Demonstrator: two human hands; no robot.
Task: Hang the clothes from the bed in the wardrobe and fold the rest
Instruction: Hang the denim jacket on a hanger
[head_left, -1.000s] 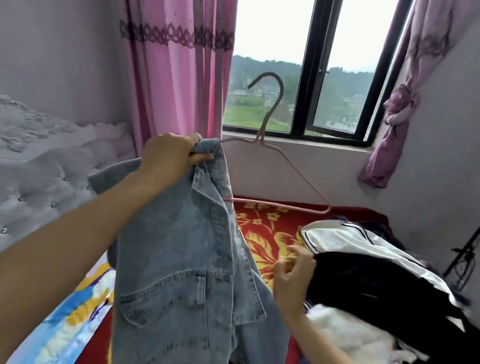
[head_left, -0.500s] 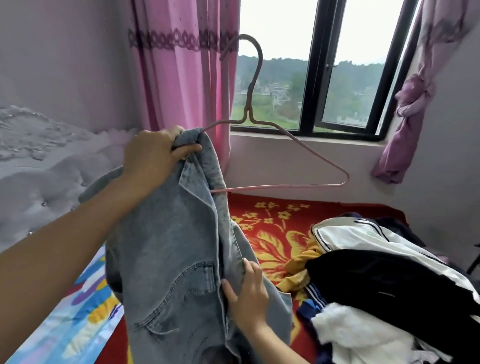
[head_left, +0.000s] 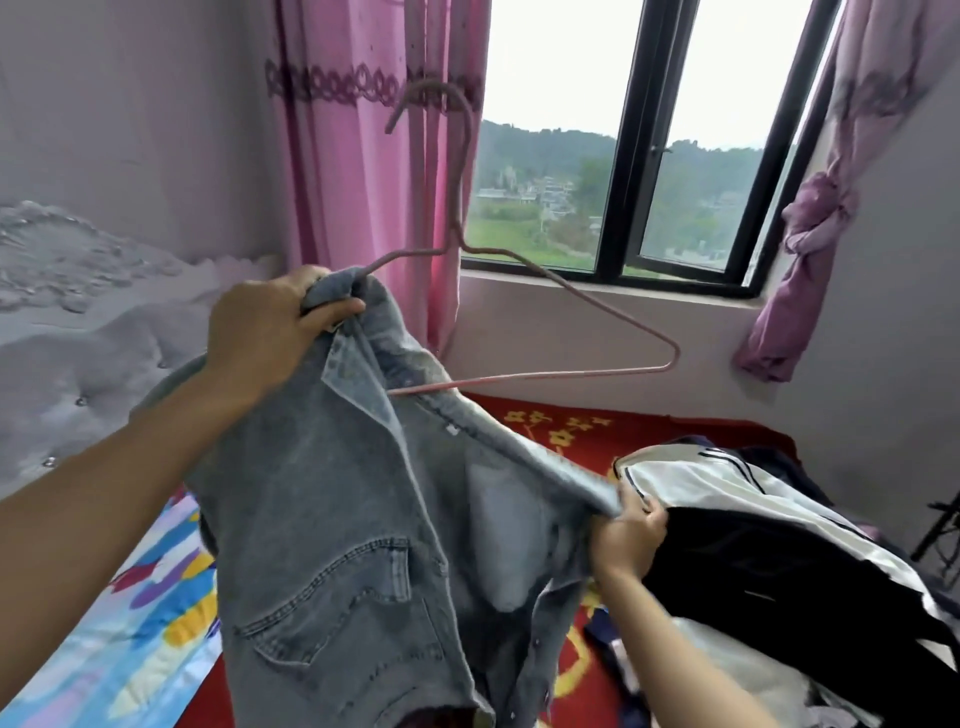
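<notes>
Padded headboard (head_left: 78, 322) far left. Left hand (head_left: 270, 332) is raised, fingers and thumb clamped on the collar and shoulder of the denim jacket (head_left: 337, 519). One end of the pink wire hanger (head_left: 519, 380) seems bunched in the same grip, likely to keep that shoulder seated on the wire. Jacket hangs open mid-frame above the bed (head_left: 561, 431); the hanger's other arm and hook are bare, sticking out toward the window (head_left: 623, 156). Right hand (head_left: 628, 535) sits low, fingers pinched tight on the jacket's far front edge, pulling it taut, probably to lift it over the bare hanger end. Open air above that end, nothing in the way. Clothes pile (head_left: 753, 561) lies just beside the right hand and could snag; wall close on the right.
</notes>
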